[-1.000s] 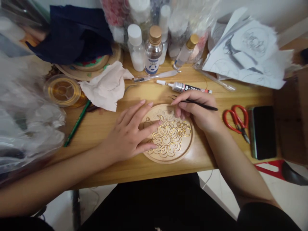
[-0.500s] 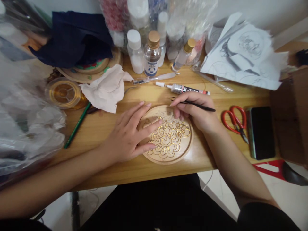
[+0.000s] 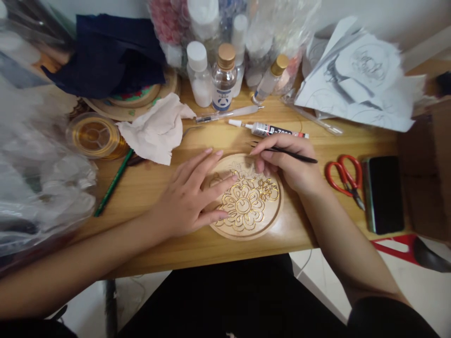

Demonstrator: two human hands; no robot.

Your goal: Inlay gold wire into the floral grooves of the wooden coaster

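A round wooden plate [image 3: 269,218] lies near the table's front edge, bearing a flower design in gold wire, with some pencil lines near its top. Across the plate's left side rests my left hand [image 3: 193,192], fingers spread and holding nothing. My right hand [image 3: 287,162] is at the plate's upper right, its fingers closed round black tweezers [image 3: 298,156]. The tweezers' tips point left, just above the plate's top rim. Behind that hand lies a glue tube [image 3: 260,129], partly covered by the fingers.
Red-handled pliers [image 3: 343,176] and a phone [image 3: 384,195] lie at the right. A wire spool [image 3: 93,135], a crumpled cloth [image 3: 155,129] and a green pencil [image 3: 113,183] are at the left. Small bottles [image 3: 224,80] stand behind, beside paper sketches [image 3: 355,84].
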